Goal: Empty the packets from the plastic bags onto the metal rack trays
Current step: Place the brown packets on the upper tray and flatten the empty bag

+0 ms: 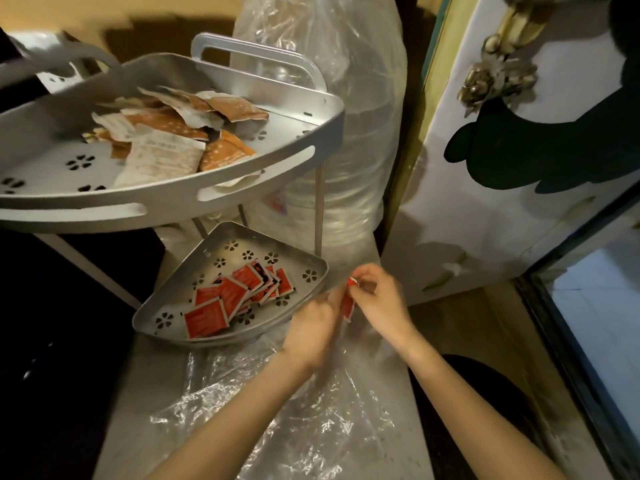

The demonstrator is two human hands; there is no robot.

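A grey counter (145, 393) carries a two-tier metal rack (325, 143), crinkled bag (311, 427) plastic spread in front of it. Right of the rack stands a white door (519, 220) with black shapes. Orange packets (166, 133) fill the top tray, print too blurred to read; red packets (221, 299) lie in the lower tray (311, 268). Beside that tray, the left hand (311, 327) and right hand (381, 299) pinch a red packet (348, 308) through clear plastic.

White door (502, 209) with dark animal decal (540, 150)
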